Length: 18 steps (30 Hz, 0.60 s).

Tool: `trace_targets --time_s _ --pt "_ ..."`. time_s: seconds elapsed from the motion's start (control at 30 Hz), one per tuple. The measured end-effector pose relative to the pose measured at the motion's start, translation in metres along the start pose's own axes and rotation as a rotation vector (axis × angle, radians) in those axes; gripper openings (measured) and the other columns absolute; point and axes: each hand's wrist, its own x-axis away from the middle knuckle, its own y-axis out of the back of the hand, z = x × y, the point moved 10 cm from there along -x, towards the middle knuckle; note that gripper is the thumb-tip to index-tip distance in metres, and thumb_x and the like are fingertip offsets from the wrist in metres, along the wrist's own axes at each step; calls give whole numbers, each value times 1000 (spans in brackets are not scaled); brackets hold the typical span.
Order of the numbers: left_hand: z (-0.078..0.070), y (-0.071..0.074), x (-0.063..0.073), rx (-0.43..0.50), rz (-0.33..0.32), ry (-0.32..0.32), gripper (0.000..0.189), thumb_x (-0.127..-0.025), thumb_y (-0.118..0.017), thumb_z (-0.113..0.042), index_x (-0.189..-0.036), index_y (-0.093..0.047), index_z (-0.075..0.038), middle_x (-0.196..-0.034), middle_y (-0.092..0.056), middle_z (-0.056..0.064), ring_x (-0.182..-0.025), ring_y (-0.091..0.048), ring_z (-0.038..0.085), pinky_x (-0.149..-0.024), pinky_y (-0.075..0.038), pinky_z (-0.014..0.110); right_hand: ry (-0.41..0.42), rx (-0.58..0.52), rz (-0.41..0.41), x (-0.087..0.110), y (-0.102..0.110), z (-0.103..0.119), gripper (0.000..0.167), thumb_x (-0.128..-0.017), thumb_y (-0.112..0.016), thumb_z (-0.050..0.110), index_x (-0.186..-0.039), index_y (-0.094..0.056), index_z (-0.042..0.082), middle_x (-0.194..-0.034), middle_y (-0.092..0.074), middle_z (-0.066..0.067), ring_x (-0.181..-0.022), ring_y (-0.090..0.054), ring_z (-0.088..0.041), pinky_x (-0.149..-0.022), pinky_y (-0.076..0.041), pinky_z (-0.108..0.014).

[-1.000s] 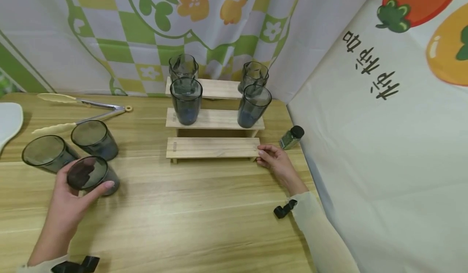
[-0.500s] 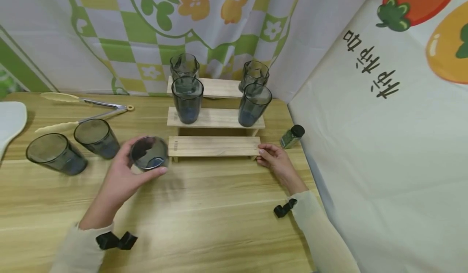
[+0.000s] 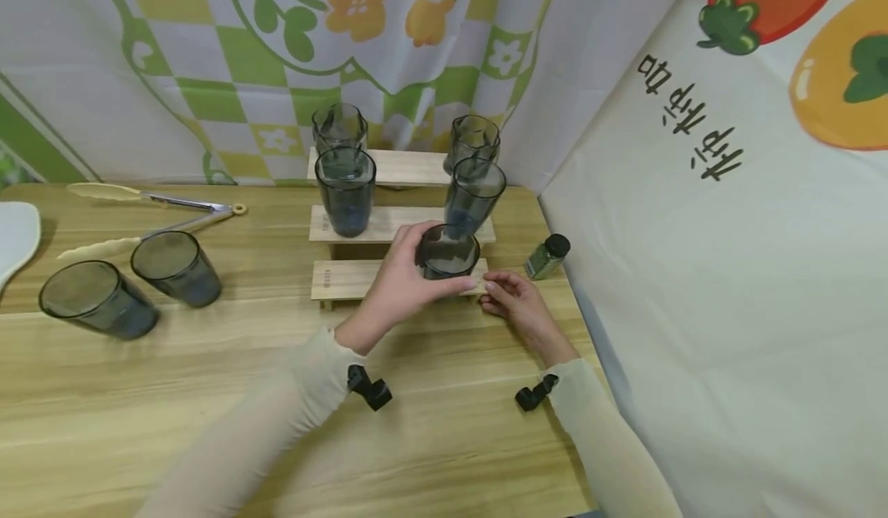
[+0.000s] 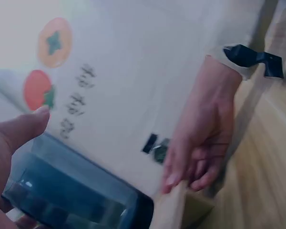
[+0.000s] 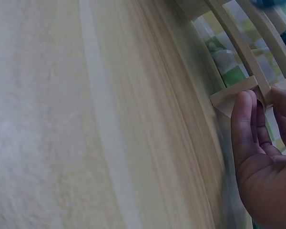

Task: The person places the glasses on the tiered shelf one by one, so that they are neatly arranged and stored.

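Crowding close, left hand (image 3: pixel 405 279) grips a glass (image 3: pixel 447 254), right hand (image 3: pixel 519 304) pinches the front shelf (image 3: pixel 348 277) at its edge.

Smoky blue-grey glass tumblers (image 3: pixel 347 202) on/L of pale-wood stepped rack (image 3: pixel 340 277); grn/ylw/wht checked floral curtain (image 3: pixel 260 63) bhnd; blk-capped small grn jar (image 3: pixel 545 260) R.

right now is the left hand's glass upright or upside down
The glass is upright: its open rim faces up in the head view.
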Motion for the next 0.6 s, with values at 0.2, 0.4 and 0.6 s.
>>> trace_targets --time_s 0.2,0.4,0.6 --pt "9 -29 -13 1 -39 -7 94 -72 -92 -48 -148 -46 -15 -131 -44 5 -118 -50 21 -102 -43 43 1 13 9 1 1 0 29 -100 -67 17 -123 -59 0 -111 -66 -10 -95 -67 -22 -87 -57 -37" --pt "18 -39 -17 12 -84 -5 95 -74 -91 -45 -150 -44 -14 -136 -41 7 -120 -48 21 -104 -42 44 8 -1 11 0 2 -2 28 -100 -67 20 -119 -61 1 -111 -66 -11 -94 -66 -23 -88 -57 -39" --pt "23 -35 -12 37 -137 -34 97 -75 -92 -42 -149 -33 -17 -133 -38 6 -119 -42 20 -102 -39 42 1 25 15 -1 2 -3 30 -100 -67 19 -123 -60 0 -116 -65 -10 -96 -67 -22 -87 -57 -37"
